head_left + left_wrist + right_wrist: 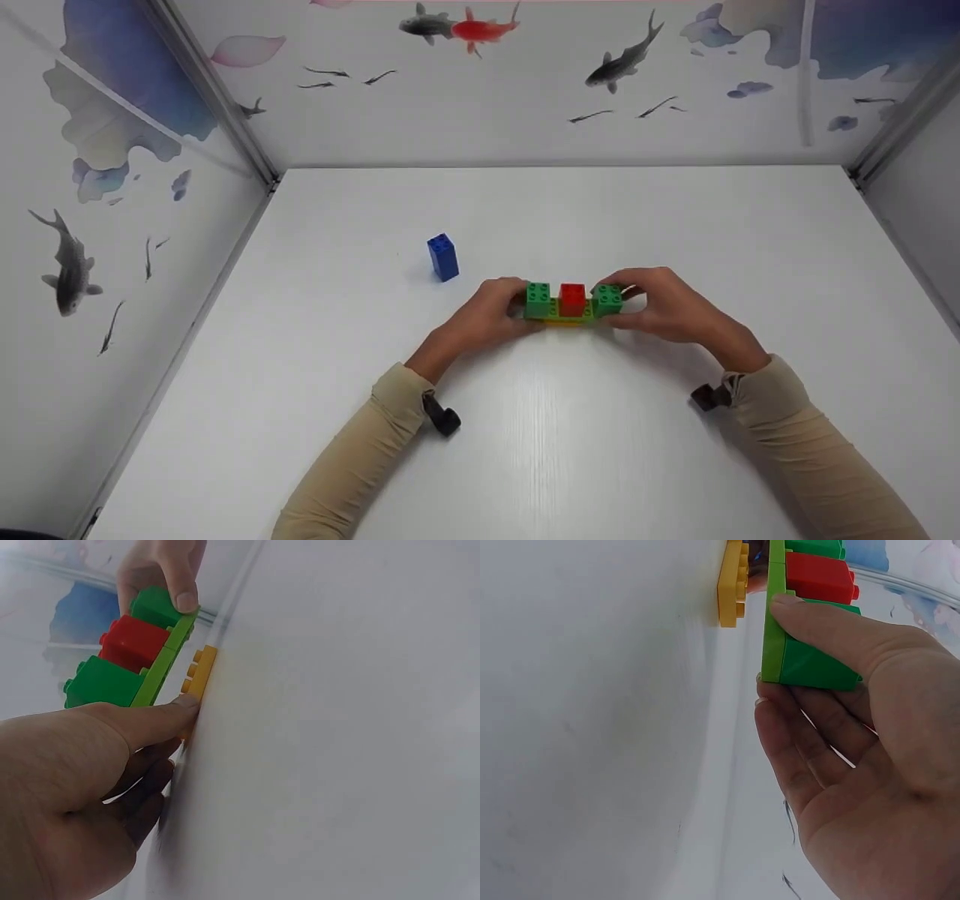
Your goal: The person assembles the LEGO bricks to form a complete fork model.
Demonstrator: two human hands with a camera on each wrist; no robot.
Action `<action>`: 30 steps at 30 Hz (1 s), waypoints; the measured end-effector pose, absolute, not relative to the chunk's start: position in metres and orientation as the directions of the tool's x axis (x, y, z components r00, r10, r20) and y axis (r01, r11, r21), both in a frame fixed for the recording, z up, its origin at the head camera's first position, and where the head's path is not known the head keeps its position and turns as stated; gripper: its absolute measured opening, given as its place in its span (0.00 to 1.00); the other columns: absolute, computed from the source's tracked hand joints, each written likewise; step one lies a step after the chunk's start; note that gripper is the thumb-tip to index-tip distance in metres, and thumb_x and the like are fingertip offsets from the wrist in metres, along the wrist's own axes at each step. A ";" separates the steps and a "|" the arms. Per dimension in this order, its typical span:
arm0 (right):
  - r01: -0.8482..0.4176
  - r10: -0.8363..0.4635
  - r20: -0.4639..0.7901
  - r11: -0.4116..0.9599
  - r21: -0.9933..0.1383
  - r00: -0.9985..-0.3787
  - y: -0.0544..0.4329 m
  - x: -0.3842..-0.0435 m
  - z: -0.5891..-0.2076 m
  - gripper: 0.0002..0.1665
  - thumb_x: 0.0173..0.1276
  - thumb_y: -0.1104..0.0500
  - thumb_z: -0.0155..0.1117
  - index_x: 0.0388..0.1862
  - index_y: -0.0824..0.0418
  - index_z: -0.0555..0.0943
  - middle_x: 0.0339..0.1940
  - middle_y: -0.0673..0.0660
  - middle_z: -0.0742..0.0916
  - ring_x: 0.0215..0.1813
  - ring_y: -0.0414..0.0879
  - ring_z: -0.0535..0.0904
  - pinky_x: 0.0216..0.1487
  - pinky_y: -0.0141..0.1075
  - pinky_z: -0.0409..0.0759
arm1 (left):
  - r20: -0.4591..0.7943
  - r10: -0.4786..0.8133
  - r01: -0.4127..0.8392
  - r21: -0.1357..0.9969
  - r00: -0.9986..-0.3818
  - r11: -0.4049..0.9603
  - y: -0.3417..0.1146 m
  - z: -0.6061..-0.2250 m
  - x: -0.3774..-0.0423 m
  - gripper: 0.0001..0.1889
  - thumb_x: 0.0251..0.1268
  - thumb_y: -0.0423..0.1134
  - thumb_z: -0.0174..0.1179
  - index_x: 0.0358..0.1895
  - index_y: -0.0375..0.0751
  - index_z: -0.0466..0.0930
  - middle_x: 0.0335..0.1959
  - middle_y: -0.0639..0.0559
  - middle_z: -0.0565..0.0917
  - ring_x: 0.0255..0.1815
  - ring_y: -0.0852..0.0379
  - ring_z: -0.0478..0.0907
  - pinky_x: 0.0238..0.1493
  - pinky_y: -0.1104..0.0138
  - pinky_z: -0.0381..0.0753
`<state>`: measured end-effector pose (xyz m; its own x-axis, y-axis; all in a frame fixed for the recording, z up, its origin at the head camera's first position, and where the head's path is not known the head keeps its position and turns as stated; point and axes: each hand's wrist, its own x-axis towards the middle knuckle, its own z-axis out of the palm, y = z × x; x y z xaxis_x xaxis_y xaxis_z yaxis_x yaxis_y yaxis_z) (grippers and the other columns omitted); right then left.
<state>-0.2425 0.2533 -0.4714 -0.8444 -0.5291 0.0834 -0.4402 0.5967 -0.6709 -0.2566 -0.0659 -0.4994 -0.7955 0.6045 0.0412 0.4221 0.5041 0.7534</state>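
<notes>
Light-green toy building bricks (774, 634) form a flat base carrying a red brick (572, 300) between two green bricks (538, 300) (607, 299). My right hand (667, 304) pinches this assembly at its right end, thumb on the near side and fingers behind. Below the base, a flat yellow brick (201, 673) lies close over the white table, studs up. A gap separates it from the light-green base in both wrist views. My left hand (487, 315) grips the yellow brick by its left end, thumb on its near side; the fingers behind are partly hidden.
A tall blue brick piece (443, 259) stands upright on the white table (525, 450), beyond my left hand. White panels (495, 112) with painted fish rise along the back and sides. A black strap device (441, 415) sits at each wrist.
</notes>
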 end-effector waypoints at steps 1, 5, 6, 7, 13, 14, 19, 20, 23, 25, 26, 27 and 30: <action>-0.441 -0.528 0.085 0.598 -0.670 -0.845 0.253 -0.242 -0.471 0.26 0.64 0.64 0.83 0.62 0.60 0.88 0.56 0.54 0.93 0.56 0.52 0.89 0.62 0.54 0.90 | 0.036 0.604 0.417 0.757 -0.796 0.503 -0.066 -0.499 -0.257 0.24 0.68 0.38 0.77 0.66 0.45 0.84 0.59 0.54 0.88 0.59 0.62 0.84 0.66 0.66 0.85; -0.446 -0.526 0.096 0.595 -0.669 -0.845 0.251 -0.242 -0.471 0.26 0.64 0.65 0.82 0.61 0.61 0.88 0.55 0.55 0.93 0.55 0.53 0.90 0.61 0.54 0.90 | 0.018 0.607 0.401 0.765 -0.795 0.504 -0.066 -0.496 -0.258 0.26 0.67 0.41 0.78 0.67 0.48 0.82 0.59 0.57 0.88 0.60 0.62 0.83 0.68 0.65 0.84; -0.448 -0.525 0.100 0.594 -0.668 -0.845 0.250 -0.241 -0.471 0.26 0.64 0.65 0.82 0.61 0.61 0.87 0.56 0.55 0.92 0.55 0.53 0.90 0.61 0.54 0.90 | 0.014 0.607 0.399 0.766 -0.795 0.504 -0.067 -0.496 -0.258 0.27 0.66 0.42 0.79 0.67 0.49 0.82 0.60 0.58 0.87 0.60 0.62 0.83 0.69 0.65 0.84; -0.450 -0.524 0.104 0.593 -0.668 -0.845 0.250 -0.241 -0.471 0.26 0.64 0.66 0.82 0.61 0.62 0.87 0.56 0.56 0.92 0.55 0.54 0.90 0.62 0.54 0.89 | 0.012 0.605 0.397 0.765 -0.796 0.508 -0.068 -0.495 -0.259 0.28 0.66 0.43 0.79 0.67 0.49 0.82 0.60 0.58 0.87 0.61 0.62 0.83 0.69 0.65 0.83; -0.451 -0.510 0.117 0.603 -0.658 -0.852 0.247 -0.240 -0.471 0.27 0.65 0.67 0.81 0.63 0.62 0.86 0.57 0.57 0.92 0.56 0.55 0.90 0.62 0.57 0.89 | 0.046 0.604 0.405 0.782 -0.796 0.474 -0.077 -0.491 -0.262 0.29 0.66 0.44 0.79 0.69 0.49 0.81 0.61 0.56 0.87 0.61 0.59 0.83 0.69 0.64 0.84; -0.450 -0.508 0.117 0.604 -0.657 -0.853 0.247 -0.240 -0.471 0.27 0.65 0.67 0.81 0.63 0.62 0.86 0.57 0.57 0.92 0.56 0.55 0.90 0.62 0.57 0.89 | 0.060 0.604 0.407 0.791 -0.795 0.458 -0.079 -0.491 -0.262 0.28 0.66 0.43 0.79 0.68 0.48 0.81 0.60 0.55 0.87 0.60 0.58 0.83 0.68 0.64 0.85; -0.449 -0.515 0.108 0.601 -0.662 -0.850 0.244 -0.239 -0.472 0.27 0.65 0.67 0.81 0.63 0.62 0.86 0.56 0.56 0.92 0.56 0.55 0.90 0.61 0.55 0.89 | 0.101 0.597 0.399 0.829 -0.796 0.392 -0.090 -0.497 -0.259 0.23 0.67 0.36 0.77 0.64 0.44 0.84 0.59 0.51 0.89 0.61 0.56 0.87 0.66 0.63 0.87; -0.447 -0.517 0.105 0.600 -0.663 -0.850 0.243 -0.239 -0.472 0.27 0.65 0.67 0.81 0.63 0.62 0.86 0.56 0.56 0.92 0.56 0.55 0.90 0.61 0.55 0.89 | 0.110 0.592 0.402 0.829 -0.798 0.389 -0.091 -0.498 -0.259 0.22 0.67 0.35 0.77 0.63 0.43 0.85 0.59 0.50 0.89 0.61 0.56 0.87 0.66 0.64 0.87; -0.440 -0.517 0.099 0.596 -0.672 -0.851 0.243 -0.239 -0.472 0.28 0.66 0.66 0.81 0.64 0.61 0.85 0.56 0.55 0.92 0.56 0.55 0.90 0.62 0.55 0.89 | 0.129 0.579 0.403 0.835 -0.805 0.375 -0.093 -0.500 -0.259 0.22 0.67 0.34 0.76 0.63 0.43 0.85 0.59 0.50 0.90 0.60 0.56 0.88 0.65 0.64 0.87; -0.435 -0.515 0.098 0.590 -0.680 -0.851 0.243 -0.240 -0.471 0.28 0.67 0.65 0.81 0.65 0.60 0.84 0.56 0.55 0.91 0.57 0.55 0.90 0.63 0.54 0.89 | 0.144 0.573 0.413 0.831 -0.807 0.372 -0.093 -0.500 -0.259 0.23 0.67 0.34 0.76 0.64 0.44 0.84 0.59 0.50 0.90 0.59 0.57 0.88 0.65 0.64 0.87; -0.429 -0.513 0.092 0.591 -0.683 -0.853 0.244 -0.240 -0.471 0.28 0.67 0.65 0.80 0.65 0.60 0.83 0.57 0.55 0.91 0.58 0.55 0.90 0.63 0.54 0.89 | 0.151 0.572 0.420 0.827 -0.806 0.373 -0.093 -0.500 -0.259 0.23 0.68 0.35 0.76 0.64 0.44 0.84 0.59 0.50 0.90 0.59 0.57 0.88 0.65 0.64 0.87; -0.424 -0.512 0.087 0.593 -0.684 -0.855 0.244 -0.240 -0.471 0.28 0.67 0.64 0.80 0.66 0.59 0.83 0.58 0.54 0.91 0.59 0.55 0.90 0.63 0.53 0.89 | 0.154 0.570 0.422 0.826 -0.807 0.374 -0.093 -0.499 -0.258 0.24 0.68 0.35 0.76 0.65 0.44 0.83 0.59 0.50 0.90 0.59 0.57 0.88 0.65 0.64 0.87; -0.416 -0.514 0.073 0.595 -0.687 -0.855 0.245 -0.241 -0.471 0.29 0.68 0.65 0.79 0.67 0.60 0.82 0.60 0.55 0.90 0.60 0.55 0.90 0.64 0.52 0.88 | 0.153 0.565 0.423 0.821 -0.811 0.384 -0.093 -0.498 -0.257 0.24 0.68 0.36 0.76 0.66 0.45 0.82 0.59 0.51 0.90 0.59 0.57 0.88 0.66 0.63 0.87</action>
<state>-0.2407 0.2452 -0.4712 -0.8549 -0.5136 0.0731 -0.4163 0.5951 -0.6875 -0.2573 -0.0935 -0.4978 -0.8105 0.5654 0.1528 0.4226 0.3839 0.8210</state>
